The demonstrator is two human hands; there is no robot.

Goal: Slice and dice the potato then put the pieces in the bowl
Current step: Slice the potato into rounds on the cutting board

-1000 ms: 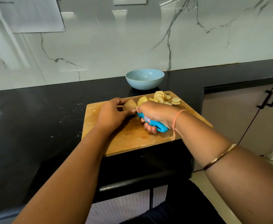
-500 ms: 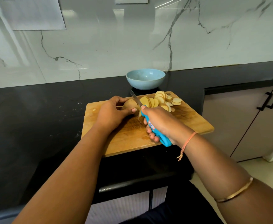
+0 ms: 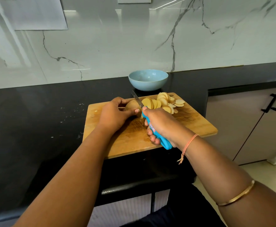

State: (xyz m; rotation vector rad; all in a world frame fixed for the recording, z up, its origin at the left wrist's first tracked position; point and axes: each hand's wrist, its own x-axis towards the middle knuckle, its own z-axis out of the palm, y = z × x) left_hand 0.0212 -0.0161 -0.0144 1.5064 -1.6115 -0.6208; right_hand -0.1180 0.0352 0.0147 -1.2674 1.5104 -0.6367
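Potato (image 3: 131, 104) under left hand (image 3: 115, 115), knife (image 3: 137, 100) in right hand (image 3: 163, 126)

A glossy white marble wall (image 3: 134, 46) with grey veins rises behind the black surface (image 3: 27, 120), reflecting strip lights; a sheet of paper (image 3: 35, 13) hangs at upper left, a pale plate (image 3: 134, 0) at top centre; at right, beige cabinet doors (image 3: 232, 125) carry black handles (image 3: 274, 102); a pale floor (image 3: 256, 169) lies below.
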